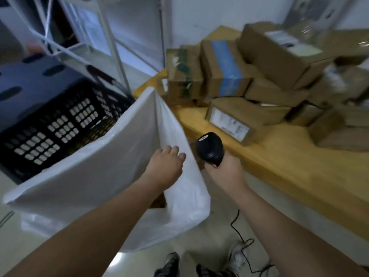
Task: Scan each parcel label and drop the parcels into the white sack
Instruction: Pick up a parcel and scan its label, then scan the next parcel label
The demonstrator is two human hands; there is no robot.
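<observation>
The white sack [95, 172] stands open on the floor in front of me, with a brown parcel [159, 201] partly visible inside below my wrist. My left hand [165, 164] hovers over the sack's mouth near its right edge, fingers relaxed and holding nothing. My right hand [225, 168] grips the handle of a black barcode scanner [210, 147], whose head points toward the table. Several brown cardboard parcels [231, 118] are piled on the wooden table [279, 162] to the right; the nearest one shows a white label facing me.
A black slotted plastic crate [50, 124] sits behind the sack at the left. White metal shelving [83, 33] stands at the back. The scanner's black cable [239, 236] trails across the floor by my shoes [199, 264].
</observation>
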